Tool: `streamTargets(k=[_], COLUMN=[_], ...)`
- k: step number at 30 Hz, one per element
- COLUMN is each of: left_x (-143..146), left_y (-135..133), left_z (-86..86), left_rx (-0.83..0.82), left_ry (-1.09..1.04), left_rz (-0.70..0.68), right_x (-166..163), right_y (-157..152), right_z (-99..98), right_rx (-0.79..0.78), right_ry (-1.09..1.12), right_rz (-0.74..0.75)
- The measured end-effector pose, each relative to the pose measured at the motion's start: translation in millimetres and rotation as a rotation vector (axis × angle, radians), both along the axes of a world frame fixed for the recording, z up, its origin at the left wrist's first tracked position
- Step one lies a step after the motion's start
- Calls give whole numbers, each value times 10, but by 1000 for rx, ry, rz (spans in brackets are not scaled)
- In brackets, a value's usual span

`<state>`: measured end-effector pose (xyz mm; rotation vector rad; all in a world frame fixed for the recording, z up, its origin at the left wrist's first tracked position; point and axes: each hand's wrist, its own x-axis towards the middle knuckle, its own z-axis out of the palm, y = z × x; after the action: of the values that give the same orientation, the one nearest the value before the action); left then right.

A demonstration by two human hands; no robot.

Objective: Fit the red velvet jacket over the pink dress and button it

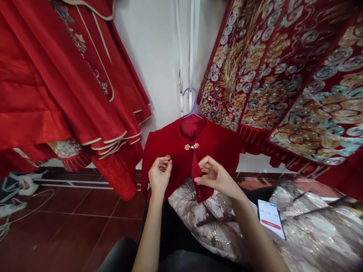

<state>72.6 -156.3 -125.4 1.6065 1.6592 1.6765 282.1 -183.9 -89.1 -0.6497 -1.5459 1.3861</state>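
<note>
- Behind it all I have a pale wall (pixel 147 49) above a dark red tiled floor (pixel 68 226).
- Right hand (pixel 211 174): I read a narrow pinch, thumb against fingers, on the front edge of the jacket (pixel 221 141). To my eye this grip is there to turn the edge out.
- A small gold piece (pixel 203 170) shows among those fingers; I cannot tell whether it is sewn on.
- Left hand (pixel 160 173): the fingers are curled, the thumb close to their tips. A beaded piece (pixel 168 156) shows there, but I cannot tell whether they grip it.
- The jacket hangs upright beyond both hands, collar uppermost, on a purple hanger (pixel 194 109) by the white rails (pixel 190 75). I judge that this leaves both hands free of its weight.
- At its neck a clasp (pixel 192 147) bridges the front; below, the edges part.
- Patterned cloth (pixel 187 217) lies under the right forearm and spreads rightward. The phone (pixel 270 219) rests on it, screen up, probably to be readable.
- Farther out, a red robe (pixel 93 98) hangs left and an embroidered gown (pixel 263 75) right, flanking the jacket.
</note>
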Motion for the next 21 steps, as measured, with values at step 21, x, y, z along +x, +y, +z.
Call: streamTargets(k=[21], left_x=[44], left_y=[64], left_z=[-166], left_rx=[-19], left_ry=[249], left_rz=[54], right_x=[-670], right_y=[721], right_z=[-479], right_rx=[285], right_ry=[-314], right_rz=[-367])
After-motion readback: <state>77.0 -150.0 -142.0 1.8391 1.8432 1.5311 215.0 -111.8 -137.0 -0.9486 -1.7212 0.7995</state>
